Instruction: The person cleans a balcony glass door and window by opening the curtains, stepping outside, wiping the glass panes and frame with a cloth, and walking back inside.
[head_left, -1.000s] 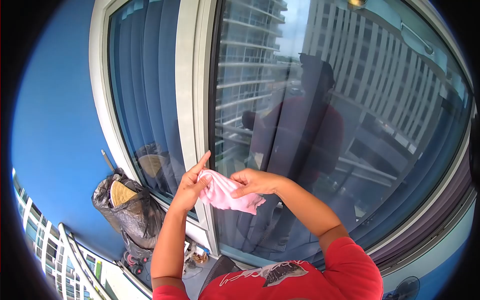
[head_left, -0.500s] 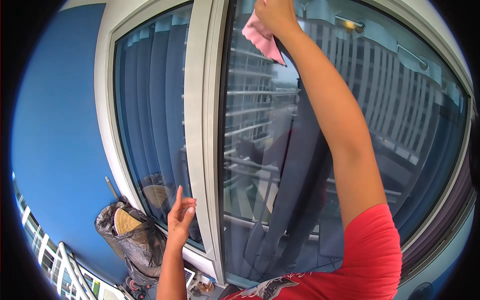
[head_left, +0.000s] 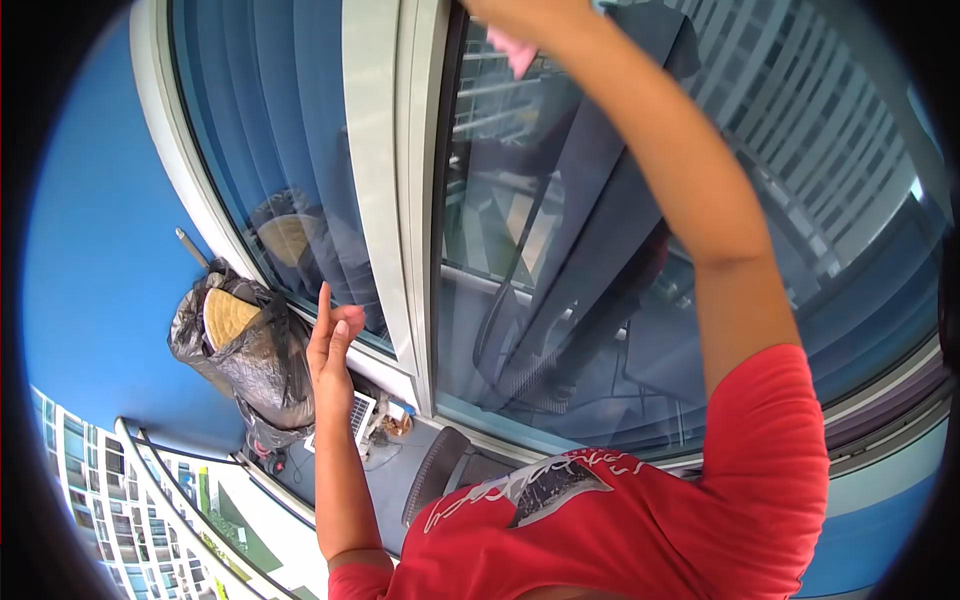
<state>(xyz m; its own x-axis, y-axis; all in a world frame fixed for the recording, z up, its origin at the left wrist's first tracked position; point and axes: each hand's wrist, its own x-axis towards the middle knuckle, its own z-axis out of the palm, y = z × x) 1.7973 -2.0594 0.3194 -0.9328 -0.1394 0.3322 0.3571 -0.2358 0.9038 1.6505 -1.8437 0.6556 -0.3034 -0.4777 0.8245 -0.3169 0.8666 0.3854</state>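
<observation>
A pink cloth [head_left: 513, 52] shows just below my right hand [head_left: 535, 18], which is raised at the top edge of the view in front of the large glass pane [head_left: 500, 340]. The fingers of this hand are partly cut off by the frame edge, and the cloth hangs from them. Lower down, my left hand [head_left: 332, 338] is held up in front of the narrower window, fingers apart, with nothing in it.
A dark plastic bag [head_left: 265, 375] with a tan round object [head_left: 230, 318] leans by the blue wall [head_left: 90, 300]. A chair [head_left: 437, 475], a small panel [head_left: 358, 415] and a railing [head_left: 190, 510] are below. A pale frame [head_left: 385, 180] divides the windows.
My hands have parted: the right rose with the cloth to the top of the glass, while the left let go of it and moved left. The view has tilted downward since half a second ago.
</observation>
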